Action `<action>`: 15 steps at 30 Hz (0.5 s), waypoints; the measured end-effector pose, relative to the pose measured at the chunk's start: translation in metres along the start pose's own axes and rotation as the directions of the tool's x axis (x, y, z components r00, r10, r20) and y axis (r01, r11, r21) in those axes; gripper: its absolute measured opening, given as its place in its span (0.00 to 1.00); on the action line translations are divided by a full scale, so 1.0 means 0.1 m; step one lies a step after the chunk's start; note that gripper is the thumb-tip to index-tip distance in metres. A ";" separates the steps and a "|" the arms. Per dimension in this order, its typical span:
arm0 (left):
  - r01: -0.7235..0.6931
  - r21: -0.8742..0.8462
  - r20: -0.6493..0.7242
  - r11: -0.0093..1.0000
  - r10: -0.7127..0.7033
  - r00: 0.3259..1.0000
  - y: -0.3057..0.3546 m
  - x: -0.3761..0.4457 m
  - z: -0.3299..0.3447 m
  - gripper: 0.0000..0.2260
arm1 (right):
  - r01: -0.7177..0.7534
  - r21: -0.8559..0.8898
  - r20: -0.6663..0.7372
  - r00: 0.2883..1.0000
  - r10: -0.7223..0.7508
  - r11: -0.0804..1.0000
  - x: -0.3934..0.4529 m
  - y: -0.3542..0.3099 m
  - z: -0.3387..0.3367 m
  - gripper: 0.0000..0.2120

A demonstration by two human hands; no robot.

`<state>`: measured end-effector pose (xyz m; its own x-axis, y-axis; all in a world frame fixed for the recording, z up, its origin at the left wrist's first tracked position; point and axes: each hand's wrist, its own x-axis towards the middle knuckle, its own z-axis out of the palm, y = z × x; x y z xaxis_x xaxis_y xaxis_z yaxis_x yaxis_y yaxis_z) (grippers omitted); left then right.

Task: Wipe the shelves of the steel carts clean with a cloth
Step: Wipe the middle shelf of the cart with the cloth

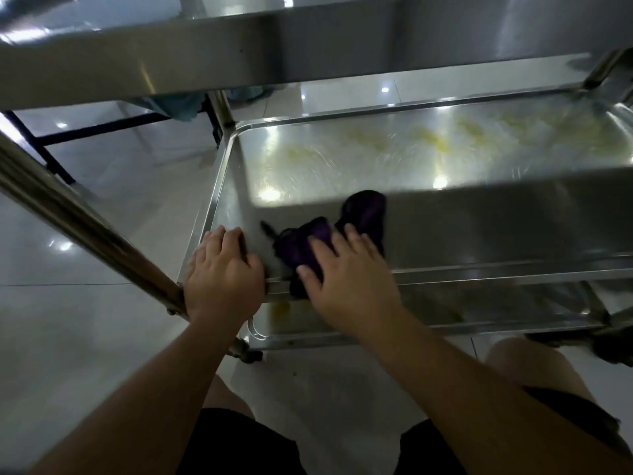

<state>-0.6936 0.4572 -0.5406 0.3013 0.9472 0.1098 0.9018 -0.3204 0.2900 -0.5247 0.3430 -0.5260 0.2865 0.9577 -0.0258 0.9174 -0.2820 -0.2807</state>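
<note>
1. The middle shelf point(394, 159) of the steel cart point(239, 36) is seen from above, its tray running from the near left corner out toward 2 o'clock.
2. The near left corner of that shelf's rim is gripped by the left hand point(222, 272), fingers curled over the edge and closed narrow on the steel.
3. A dark purple cloth point(329, 234) is pressed flat onto the shelf by the right hand point(346, 279), palm down and fingers spread wide across it; the cloth is bunched and sticks out past the fingertips toward 12 o'clock.
4. The cloth is found at the near left part of the shelf, just beside the left hand at its 3 o'clock.
5. Yellowish smears point(435, 142) are spotted on the far half of the shelf, well apart from the cloth.
6. A lower shelf point(479, 310) is glimpsed beneath, with a yellow spot point(282, 307) near its left end.
7. Glossy floor tiles point(85, 320) are seen at 9 o'clock.
</note>
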 end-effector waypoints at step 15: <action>0.011 0.005 0.089 1.000 -0.011 0.996 0.05 0.01 -0.09 0.24 | 0.267 -0.105 -0.245 0.927 -0.285 0.958 -0.37 0.66 0.10 0.27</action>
<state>-0.6919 0.4562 -0.5301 0.3173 0.9481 0.0217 0.9065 -0.3099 0.2865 -0.4774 0.2900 -0.5530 0.0715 0.9540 0.2911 0.9844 -0.0205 -0.1746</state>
